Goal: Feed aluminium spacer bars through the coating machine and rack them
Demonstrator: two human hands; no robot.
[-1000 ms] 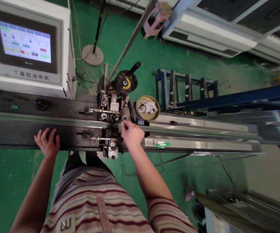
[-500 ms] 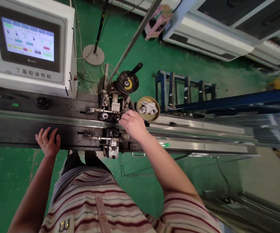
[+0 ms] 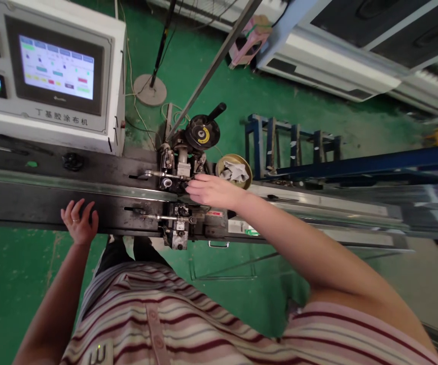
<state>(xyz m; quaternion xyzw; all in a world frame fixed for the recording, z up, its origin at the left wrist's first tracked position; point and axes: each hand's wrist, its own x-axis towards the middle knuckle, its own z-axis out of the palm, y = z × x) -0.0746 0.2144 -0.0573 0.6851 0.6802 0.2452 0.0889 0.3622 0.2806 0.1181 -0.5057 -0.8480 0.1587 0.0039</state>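
My right hand reaches to the machine's working head, its fingers bent and pressed together at the dark inner parts. What the fingertips grip there is hidden. Below them lies the lower clamp block. A long metal strip runs along the bench through the gap between the two blocks. At the left, my left hand rests over the front edge of the dark bench, fingers spread and slightly bent, holding nothing. One of its fingers wears a ring.
Behind the head stands a black handwheel. A round tin with crumpled cloth sits right behind my right wrist. The control box with a lit screen is at the back left. Blue metal frames stand at the right.
My right elbow has swung outward to the right, so the forearm lies flatter, while the fingers stay at the head. The view has shifted slightly; my left hand remains spread at the bench edge.
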